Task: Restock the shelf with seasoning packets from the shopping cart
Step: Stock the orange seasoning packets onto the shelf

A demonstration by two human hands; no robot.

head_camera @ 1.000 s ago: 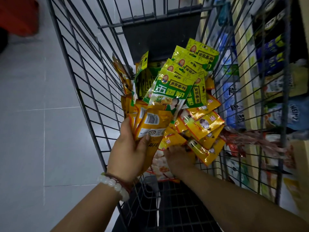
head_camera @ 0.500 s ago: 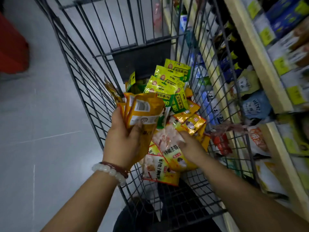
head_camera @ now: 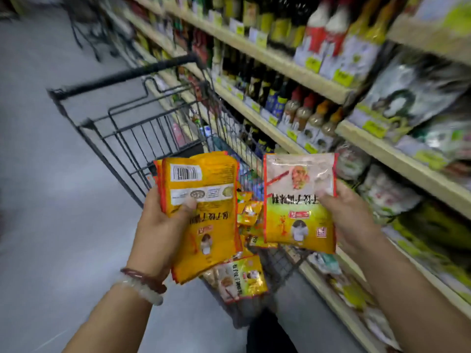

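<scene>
Clearly the gathering step is in hand: the left hand [head_camera: 163, 230] grips a fanned stack of orange packets [head_camera: 204, 215], thumb pressed across the front one, while the right hand [head_camera: 349, 220] pinches a single seasoning packet [head_camera: 299, 202] by its edge, held upright just beside the stack. Below and between the two hands, more packets [head_camera: 242, 278] lie in the shopping cart [head_camera: 142, 128]. Beyond the right hand runs the shelf [head_camera: 397, 154], stocked with bottles and bags. The next move, I judge, calls for either adding the single packet to the stack or carrying both to their slot on the shelf. Which slot is meant I cannot tell; the shelf goods are smeared by motion blur, and the cart's lower contents are hidden behind the held packets.
</scene>
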